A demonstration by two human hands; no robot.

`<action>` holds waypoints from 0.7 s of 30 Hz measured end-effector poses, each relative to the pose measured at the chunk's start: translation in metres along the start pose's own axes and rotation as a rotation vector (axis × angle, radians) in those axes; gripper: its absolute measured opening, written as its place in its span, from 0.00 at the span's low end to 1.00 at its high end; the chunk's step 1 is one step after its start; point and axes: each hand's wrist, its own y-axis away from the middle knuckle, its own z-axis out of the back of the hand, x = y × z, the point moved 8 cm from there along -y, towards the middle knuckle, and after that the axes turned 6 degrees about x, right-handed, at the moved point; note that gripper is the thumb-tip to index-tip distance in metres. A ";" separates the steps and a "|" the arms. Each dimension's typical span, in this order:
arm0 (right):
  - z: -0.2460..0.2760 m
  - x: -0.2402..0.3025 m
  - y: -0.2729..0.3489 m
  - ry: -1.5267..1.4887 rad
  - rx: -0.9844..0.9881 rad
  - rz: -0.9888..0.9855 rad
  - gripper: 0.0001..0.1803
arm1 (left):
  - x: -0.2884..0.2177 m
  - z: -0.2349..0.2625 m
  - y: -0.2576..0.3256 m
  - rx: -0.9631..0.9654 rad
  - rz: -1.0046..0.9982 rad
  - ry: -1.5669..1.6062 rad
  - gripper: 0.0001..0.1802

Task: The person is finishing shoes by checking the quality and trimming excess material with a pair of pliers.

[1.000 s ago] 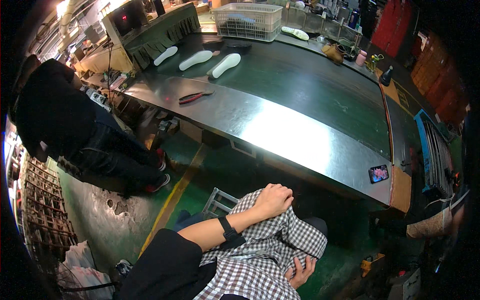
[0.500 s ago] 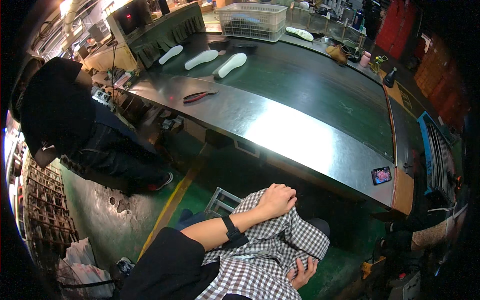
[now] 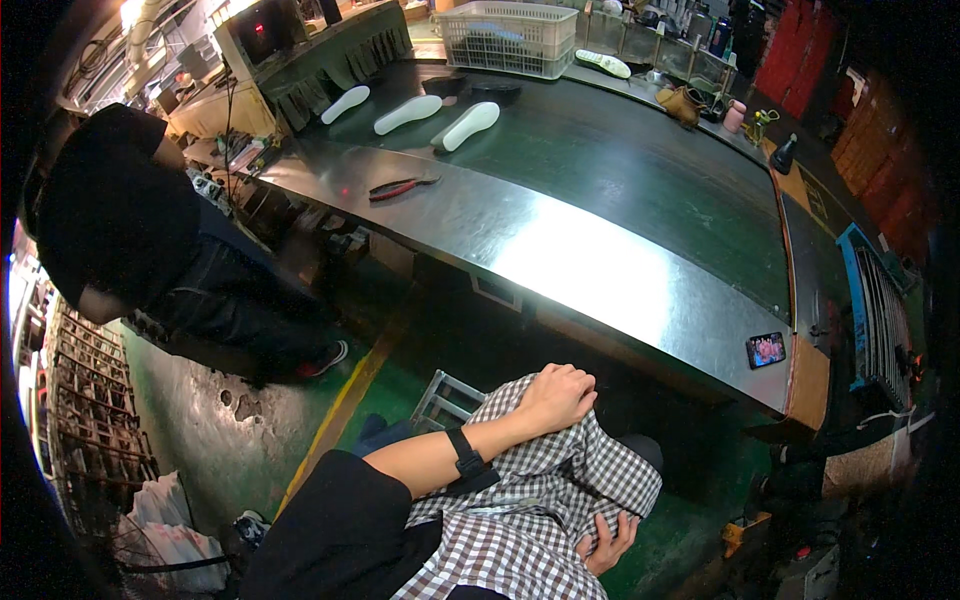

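Observation:
My left hand (image 3: 558, 398) rests on my knee, over the brown-and-white checkered cloth (image 3: 480, 545) that covers my lap. Its fingers bend loosely over the knee, their tips partly hidden, and no object shows in it. A black band (image 3: 465, 455) circles that wrist. Lower down and to the right, my right hand (image 3: 607, 545) lies against the same cloth with its fingers apart and holds nothing. Cloth hides its wrist and forearm.
Ahead runs a metal-edged workbench (image 3: 470, 215) with red-handled pliers (image 3: 403, 188), a phone (image 3: 765, 349), white shoe-shaped pieces (image 3: 470, 127) and a white crate (image 3: 508, 40). A person in dark clothes (image 3: 120, 215) stands at left. A metal-framed stool (image 3: 447, 398) is beside my knee.
My hands stay in place on my lap. The view has shifted slightly, and the person at left has moved a little.

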 end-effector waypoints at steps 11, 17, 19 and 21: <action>0.002 0.001 -0.003 -0.016 -0.008 0.014 0.20 | 0.001 -0.001 -0.003 -0.005 0.011 0.020 0.10; 0.003 0.007 -0.006 -0.029 -0.010 0.022 0.19 | 0.003 0.004 -0.002 -0.010 0.012 0.012 0.09; 0.003 0.007 -0.006 -0.011 -0.001 0.011 0.19 | 0.003 0.004 -0.002 0.003 0.015 0.018 0.09; 0.004 0.008 -0.006 -0.006 -0.005 0.012 0.19 | 0.003 0.003 -0.002 0.015 0.020 0.024 0.09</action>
